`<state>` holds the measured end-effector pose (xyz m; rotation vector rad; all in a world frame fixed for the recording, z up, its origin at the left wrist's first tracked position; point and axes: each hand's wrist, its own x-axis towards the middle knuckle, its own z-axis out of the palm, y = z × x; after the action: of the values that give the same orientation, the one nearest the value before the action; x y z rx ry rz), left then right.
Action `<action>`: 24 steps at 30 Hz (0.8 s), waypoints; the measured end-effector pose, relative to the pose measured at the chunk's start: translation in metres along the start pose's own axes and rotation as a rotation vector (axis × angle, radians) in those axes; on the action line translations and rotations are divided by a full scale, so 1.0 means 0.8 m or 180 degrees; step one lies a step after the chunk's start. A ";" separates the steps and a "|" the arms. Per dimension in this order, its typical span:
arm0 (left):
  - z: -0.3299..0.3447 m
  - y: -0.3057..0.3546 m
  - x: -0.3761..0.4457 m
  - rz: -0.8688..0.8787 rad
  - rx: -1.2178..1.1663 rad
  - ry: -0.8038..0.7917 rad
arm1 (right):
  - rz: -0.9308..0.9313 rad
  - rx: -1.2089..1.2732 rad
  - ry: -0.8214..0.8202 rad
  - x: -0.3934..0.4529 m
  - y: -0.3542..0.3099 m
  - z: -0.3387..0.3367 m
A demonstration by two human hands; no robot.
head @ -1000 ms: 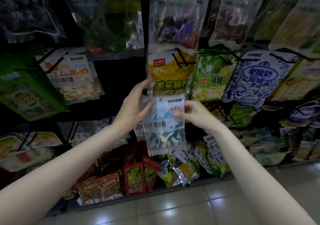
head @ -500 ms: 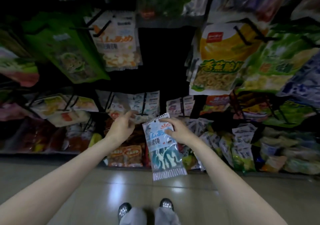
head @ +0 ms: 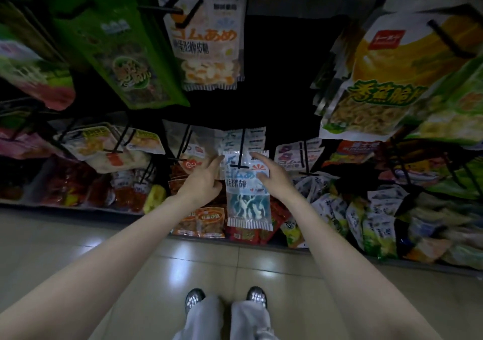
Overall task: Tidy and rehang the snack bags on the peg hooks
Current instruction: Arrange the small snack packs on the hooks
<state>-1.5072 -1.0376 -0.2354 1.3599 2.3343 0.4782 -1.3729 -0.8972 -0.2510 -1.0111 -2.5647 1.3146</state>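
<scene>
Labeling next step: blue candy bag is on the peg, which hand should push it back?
Right, probably. The right hand lies on the blue candy bag face by the peg hook, fingers straight. The left hand touches only its left edge.

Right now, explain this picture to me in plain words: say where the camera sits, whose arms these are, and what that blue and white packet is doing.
There is no machine here. The camera is worn on a person's head and looks forward and down, so you see their own bare arms reaching out and their shoes on the tiled floor. In front is a shop rack of snack bags hanging from black peg hooks. The blue and white candy bag hangs on a hook in the lower row, in front of more bags like it. The left hand touches its left edge and the right hand rests against its right side, fingers fairly straight, steadying it rather than gripping. Above left hangs an orange-lettered candy bag.
</scene>
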 end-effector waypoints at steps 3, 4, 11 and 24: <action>0.005 0.001 0.014 -0.0097 -0.0065 -0.0243 | 0.0048 -0.0147 -0.0148 0.011 0.002 0.004; 0.006 0.001 0.018 -0.0110 -0.0084 -0.0311 | 0.0058 -0.0142 -0.0198 0.013 0.003 0.005; 0.007 -0.001 0.030 -0.0070 -0.0074 -0.0595 | 0.0183 -0.0084 -0.0057 0.035 0.013 0.022; -0.078 0.024 -0.003 0.0532 -0.0577 0.0860 | 0.0063 -0.0249 0.0425 -0.022 -0.041 -0.090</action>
<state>-1.5227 -1.0364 -0.1723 1.4864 2.3215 0.9537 -1.3504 -0.8719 -0.1775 -1.1004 -2.5297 1.1180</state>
